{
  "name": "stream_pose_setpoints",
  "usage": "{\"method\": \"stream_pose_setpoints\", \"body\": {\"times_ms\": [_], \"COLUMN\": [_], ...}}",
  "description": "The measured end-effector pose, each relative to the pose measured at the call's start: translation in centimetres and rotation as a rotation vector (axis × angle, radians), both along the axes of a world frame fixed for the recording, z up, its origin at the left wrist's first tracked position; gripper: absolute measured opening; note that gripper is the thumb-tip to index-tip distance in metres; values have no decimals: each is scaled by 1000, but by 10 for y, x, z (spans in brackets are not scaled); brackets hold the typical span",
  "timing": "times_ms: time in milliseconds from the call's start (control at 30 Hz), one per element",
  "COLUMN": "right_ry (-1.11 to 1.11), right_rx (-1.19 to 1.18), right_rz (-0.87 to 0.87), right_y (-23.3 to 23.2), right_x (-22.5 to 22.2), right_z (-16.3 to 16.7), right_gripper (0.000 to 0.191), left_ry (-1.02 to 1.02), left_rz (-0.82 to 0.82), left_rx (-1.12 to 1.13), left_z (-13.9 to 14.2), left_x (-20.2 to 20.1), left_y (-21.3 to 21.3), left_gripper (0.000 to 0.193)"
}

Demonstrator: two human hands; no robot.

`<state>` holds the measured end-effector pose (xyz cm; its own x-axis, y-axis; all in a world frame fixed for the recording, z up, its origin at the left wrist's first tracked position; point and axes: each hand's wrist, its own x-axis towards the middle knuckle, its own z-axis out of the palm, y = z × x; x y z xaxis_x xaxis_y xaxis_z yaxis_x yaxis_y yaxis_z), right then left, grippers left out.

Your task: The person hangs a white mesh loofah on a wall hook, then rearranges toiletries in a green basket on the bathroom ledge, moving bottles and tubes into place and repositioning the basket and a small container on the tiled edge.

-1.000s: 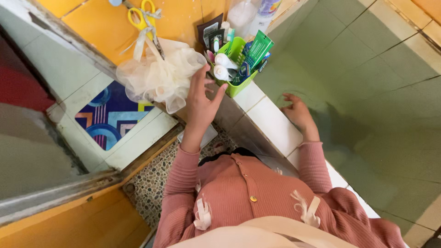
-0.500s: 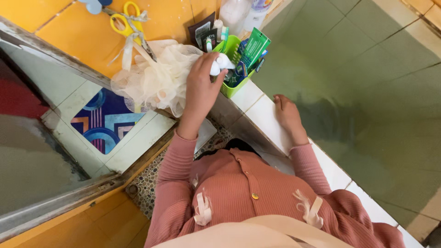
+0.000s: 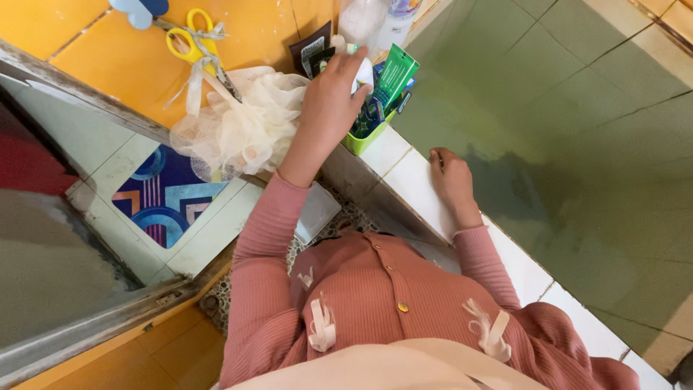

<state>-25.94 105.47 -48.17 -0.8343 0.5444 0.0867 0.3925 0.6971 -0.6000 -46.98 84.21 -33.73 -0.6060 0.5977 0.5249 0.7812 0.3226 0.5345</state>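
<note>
- One white tube [image 3: 364,72] is pinched in the left hand [image 3: 328,101], fingers closed round it, just above the green caddy [image 3: 359,141]; it looks not yet lifted clear.
- Green carton [image 3: 393,76] and dark sachet [image 3: 310,50] stand in the caddy.
- Right hand [image 3: 451,180] rests flat and open on the white tiled ledge [image 3: 404,173], holding nothing.
- Yellow scissors [image 3: 195,47] hang above a mesh sponge [image 3: 238,123].

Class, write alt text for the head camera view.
The person's left hand grips a small white tube over a green caddy of toiletries, while the right hand rests on the white tiled ledge beside green water.
</note>
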Motion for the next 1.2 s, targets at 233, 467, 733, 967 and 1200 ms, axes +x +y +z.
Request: {"method": "stream_pose_setpoints", "body": {"times_ms": [233,467,733,967,1200], "right_ry": [27,26,38,0,-14], "right_rx": [-24,-28,-9,-98,-138], "right_rz": [-40,-24,11,0,-36], "right_y": [-2,0,1,1,3], "right_x": [-1,-2,1,1,3], "right_z": [5,-1,-11,-11,-13], "right_gripper": [27,27,27,29,31], "left_ry": [48,72,155,186,191], "left_rz": [37,77,102,65,83], "left_rx": [-114,-93,-141,-141,-140], "left_z": [-1,-5,-5,-1,-9], "left_x": [-21,-25,-30,-38,-39], "left_y": [25,40,44,46,53], "left_gripper": [55,65,54,40,40]}}
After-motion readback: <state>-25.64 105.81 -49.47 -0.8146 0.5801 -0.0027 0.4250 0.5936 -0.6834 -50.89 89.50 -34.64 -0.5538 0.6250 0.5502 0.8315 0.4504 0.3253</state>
